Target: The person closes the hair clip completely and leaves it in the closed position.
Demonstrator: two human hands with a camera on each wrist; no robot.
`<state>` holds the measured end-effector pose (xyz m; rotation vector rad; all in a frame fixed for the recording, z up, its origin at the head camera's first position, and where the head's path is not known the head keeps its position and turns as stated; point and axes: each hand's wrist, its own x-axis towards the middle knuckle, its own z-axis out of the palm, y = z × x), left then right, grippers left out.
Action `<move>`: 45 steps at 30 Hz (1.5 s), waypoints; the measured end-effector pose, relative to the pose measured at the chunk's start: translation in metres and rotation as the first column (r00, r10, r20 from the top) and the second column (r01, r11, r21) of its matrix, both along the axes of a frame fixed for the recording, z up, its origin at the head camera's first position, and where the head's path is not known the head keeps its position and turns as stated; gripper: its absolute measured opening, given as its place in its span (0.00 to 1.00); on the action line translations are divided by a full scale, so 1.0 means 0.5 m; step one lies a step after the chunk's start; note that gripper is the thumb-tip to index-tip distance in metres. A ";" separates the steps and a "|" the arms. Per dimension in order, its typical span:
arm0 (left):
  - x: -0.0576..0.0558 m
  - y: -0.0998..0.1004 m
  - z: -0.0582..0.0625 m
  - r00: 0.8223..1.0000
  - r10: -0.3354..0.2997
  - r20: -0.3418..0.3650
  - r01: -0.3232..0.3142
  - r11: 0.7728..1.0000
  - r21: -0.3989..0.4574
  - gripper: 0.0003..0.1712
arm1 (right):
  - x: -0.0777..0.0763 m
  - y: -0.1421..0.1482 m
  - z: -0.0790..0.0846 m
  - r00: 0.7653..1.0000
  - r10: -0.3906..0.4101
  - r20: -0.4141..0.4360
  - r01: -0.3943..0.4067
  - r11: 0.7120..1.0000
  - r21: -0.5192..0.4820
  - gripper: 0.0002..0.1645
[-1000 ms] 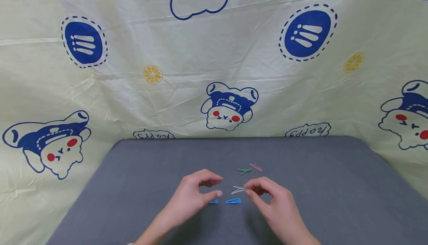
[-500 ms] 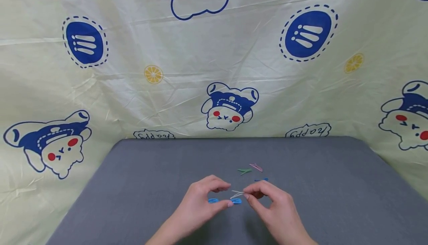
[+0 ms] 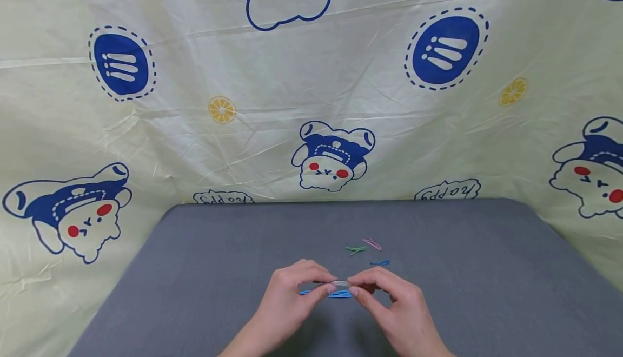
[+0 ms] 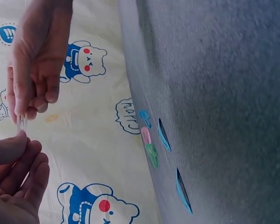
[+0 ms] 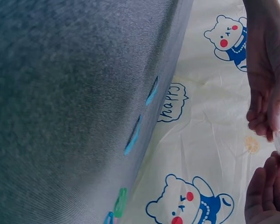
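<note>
A whitish snap hair clip is held level above the grey table, stretched between both hands. My left hand pinches its left end between thumb and fingers; my right hand pinches the other end. In the left wrist view only the middle of the clip shows, since fingertips cover both ends. Below the hands lie two light blue hair clips on the table, the right one and the left one, the latter partly hidden by the left thumb.
Behind the hands lie a green hair clip, a pink hair clip and a darker blue hair clip, spread on the grey table. A cream curtain with cartoon bears hangs beyond the table's far edge.
My left hand has moved right and its thumb and fingers have closed on the free end of the clip. The clip's spread arms are now pressed together. The right hand keeps its pinch.
</note>
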<state>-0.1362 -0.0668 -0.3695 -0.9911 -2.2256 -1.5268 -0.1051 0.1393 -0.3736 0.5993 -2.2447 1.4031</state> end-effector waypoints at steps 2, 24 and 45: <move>0.002 0.001 0.001 1.000 -0.007 0.012 0.007 1.000 0.026 0.05 | -0.003 0.003 -0.004 0.999 0.052 0.015 -0.051 0.997 -0.056 0.13; -0.012 -0.007 -0.007 0.909 -0.316 0.272 0.268 0.943 0.199 0.04 | -0.035 0.045 -0.020 0.816 0.490 0.307 -0.383 0.856 -0.348 0.07; -0.014 -0.008 -0.004 0.998 -0.037 0.040 0.038 0.999 -0.012 0.10 | -0.030 0.030 -0.013 0.776 0.357 0.519 -0.125 0.894 -0.429 0.19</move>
